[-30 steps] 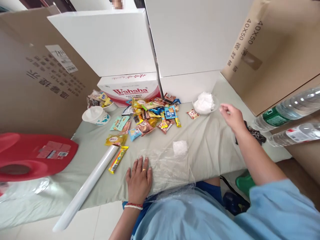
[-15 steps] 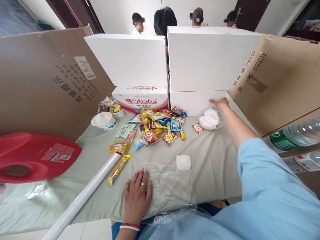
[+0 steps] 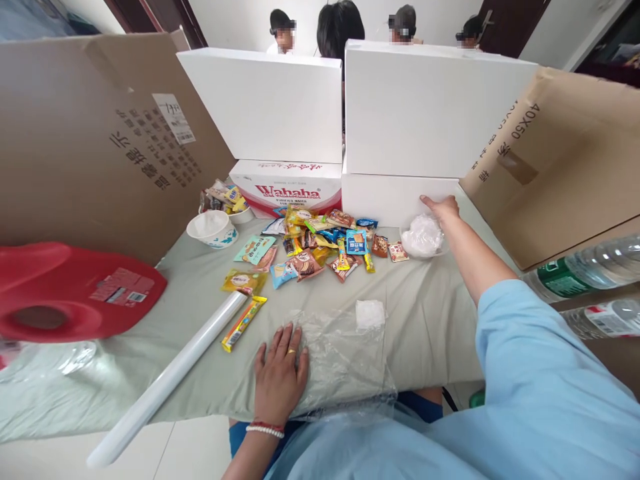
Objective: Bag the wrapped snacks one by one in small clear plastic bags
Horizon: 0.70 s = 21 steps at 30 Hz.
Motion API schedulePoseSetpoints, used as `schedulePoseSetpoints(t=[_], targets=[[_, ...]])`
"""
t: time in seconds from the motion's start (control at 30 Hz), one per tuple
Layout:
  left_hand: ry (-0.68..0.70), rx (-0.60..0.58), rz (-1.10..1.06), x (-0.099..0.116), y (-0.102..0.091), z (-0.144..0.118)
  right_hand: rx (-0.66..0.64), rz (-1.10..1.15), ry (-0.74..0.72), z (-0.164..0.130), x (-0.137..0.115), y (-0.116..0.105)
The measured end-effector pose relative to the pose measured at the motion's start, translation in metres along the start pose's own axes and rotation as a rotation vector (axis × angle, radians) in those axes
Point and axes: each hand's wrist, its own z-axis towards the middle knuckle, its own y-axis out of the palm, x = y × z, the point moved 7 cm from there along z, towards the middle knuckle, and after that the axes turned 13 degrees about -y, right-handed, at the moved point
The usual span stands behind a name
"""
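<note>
My left hand (image 3: pixel 281 373) lies flat, fingers spread, on the left edge of a clear plastic sheet (image 3: pixel 345 360) at the table's front. A small white square (image 3: pixel 370 314) sits on the sheet. My right hand (image 3: pixel 444 210) reaches to the far right, at the back of a clear bowl (image 3: pixel 434 251) filled with crumpled white plastic (image 3: pixel 423 233). One finger stretches left above the bowl; the other fingers are mostly hidden. A small snack packet (image 3: pixel 399 251) lies just left of the bowl, with a brown packet (image 3: pixel 380 246) beside it.
A snack pile (image 3: pixel 320 243) lies mid-table, before a Wahaha carton (image 3: pixel 287 190). At left are a paper bowl (image 3: pixel 213 230), a white roll (image 3: pixel 175 373), a yellow snack bar (image 3: pixel 244 325) and a red jug (image 3: pixel 80 293). Cardboard (image 3: pixel 565 160) and bottles (image 3: pixel 580 270) stand right. People sit behind.
The view has tilted down slightly. A brown packet from the back of the pile now lies farther right and nearer, beside the small packet. Both hands stay nearly in place.
</note>
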Motion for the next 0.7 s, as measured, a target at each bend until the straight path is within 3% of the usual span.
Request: schedulePoseSetpoints(t=[0.1, 0.17, 0.2, 0.23, 0.3, 0.33, 0.4, 0.5, 0.7], targets=[[-0.034, -0.043, 0.006, 0.002, -0.002, 0.0, 0.119, -0.024, -0.061, -0.026, -0.022, -0.017], [-0.052, -0.075, -0.006, 0.004, -0.002, 0.0, 0.197, 0.013, -0.27, -0.075, -0.052, -0.026], [-0.059, -0.089, -0.015, 0.004, -0.002, 0.0, 0.202, 0.069, -0.449, -0.109, -0.071, -0.028], [-0.065, -0.1, -0.024, 0.004, -0.003, 0.0, 0.131, 0.13, -0.616, -0.148, -0.088, -0.026], [-0.074, -0.111, -0.041, 0.003, -0.002, 0.0, -0.167, 0.209, -0.895, -0.227, -0.108, -0.012], [-0.077, -0.111, -0.05, 0.002, -0.002, 0.0, -0.236, 0.205, -0.965, -0.258, -0.11, -0.01], [-0.077, -0.108, -0.065, 0.001, -0.001, -0.001, -0.284, 0.146, -0.994, -0.291, -0.107, -0.005], [-0.071, -0.097, -0.09, 0.0, 0.001, -0.002, -0.227, 0.0, -0.982, -0.279, -0.109, 0.0], [-0.044, -0.077, -0.105, 0.0, 0.001, -0.004, -0.133, -0.185, -0.969, -0.167, -0.162, 0.015]])
